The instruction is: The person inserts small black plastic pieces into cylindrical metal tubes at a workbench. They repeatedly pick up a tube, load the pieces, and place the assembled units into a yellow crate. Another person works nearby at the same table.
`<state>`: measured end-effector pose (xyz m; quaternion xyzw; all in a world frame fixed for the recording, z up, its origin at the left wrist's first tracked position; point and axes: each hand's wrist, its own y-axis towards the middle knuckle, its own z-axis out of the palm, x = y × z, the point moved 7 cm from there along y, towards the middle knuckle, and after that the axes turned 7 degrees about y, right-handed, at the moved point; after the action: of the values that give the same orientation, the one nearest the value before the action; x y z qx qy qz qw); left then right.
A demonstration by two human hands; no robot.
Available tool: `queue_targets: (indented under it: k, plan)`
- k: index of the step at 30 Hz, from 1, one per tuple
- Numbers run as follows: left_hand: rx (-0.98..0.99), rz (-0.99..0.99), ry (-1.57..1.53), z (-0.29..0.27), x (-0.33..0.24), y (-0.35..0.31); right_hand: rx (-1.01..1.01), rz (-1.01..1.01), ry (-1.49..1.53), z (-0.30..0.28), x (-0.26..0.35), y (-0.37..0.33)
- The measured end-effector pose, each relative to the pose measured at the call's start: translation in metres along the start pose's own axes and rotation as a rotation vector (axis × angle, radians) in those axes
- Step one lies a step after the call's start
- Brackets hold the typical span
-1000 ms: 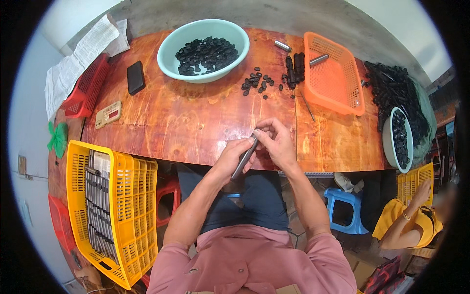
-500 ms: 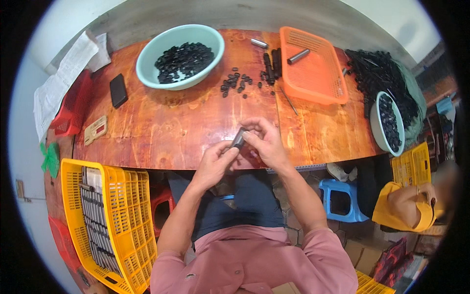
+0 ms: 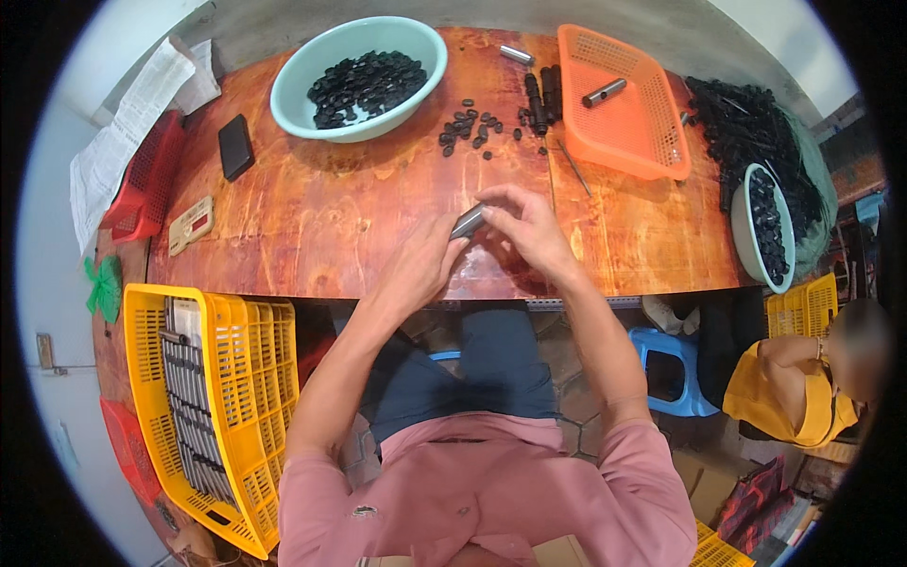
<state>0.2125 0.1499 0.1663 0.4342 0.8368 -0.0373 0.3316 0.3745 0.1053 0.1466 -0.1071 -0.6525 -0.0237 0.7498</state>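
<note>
A pale turquoise round plastic basin [image 3: 295, 94] at the back of the glossy reddish-brown wooden table [image 3: 350, 198] holds a heap of small black oval pieces [image 3: 368, 85], with some of its bottom showing through. To its right, a shallow orange perforated plastic basket [image 3: 631, 123] carries one grey metal tube with a dark round hole in its side [image 3: 605, 93]. At the table's right end, a smaller pale turquoise bowl [image 3: 746, 236] is filled with small black parts [image 3: 769, 227], beside a large pile of black parts [image 3: 737, 123]. Below the table's front edge at left, a tall yellow slatted plastic crate [image 3: 260, 378] contains stacked rows of grey tubes with black bands between them [image 3: 194, 406].

The short, dark grey cylindrical tube [image 3: 469, 222] in hand is smooth, with a bright streak of reflected light. It slants up to the right, over the table near its front edge. The left hand [image 3: 422, 253] grips its lower end; the right hand [image 3: 524, 227] pinches its upper end between thumb and fingers.
</note>
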Motion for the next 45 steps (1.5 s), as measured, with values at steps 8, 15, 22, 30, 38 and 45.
queue_targets:
  k: [8, 15, 22, 30, 38, 45]
  plan:
    - [-0.053, 0.118, 0.258, 0.003, 0.012, 0.015, -0.044, -0.030, -0.127, -0.004, -0.010, 0.024]
    - [-0.123, 0.186, 0.424, 0.000, 0.010, 0.019, -0.039, -0.110, -0.275, -0.007, -0.020, 0.031]
    - [-0.194, 0.155, 0.392, -0.003, 0.006, 0.011, -0.088, -0.124, -0.269, -0.007, -0.018, 0.016]
    - [-0.153, 0.154, 0.346, 0.002, 0.009, 0.011, -0.088, -0.198, -0.303, -0.010, -0.021, 0.010]
    - [-0.103, 0.148, 0.363, -0.006, 0.019, 0.005, -0.136, -0.510, -0.780, 0.031, 0.013, 0.068]
    - [-0.316, 0.305, 0.383, 0.028, 0.026, 0.016, -0.202, -0.415, -0.825, 0.009, -0.024, 0.091]
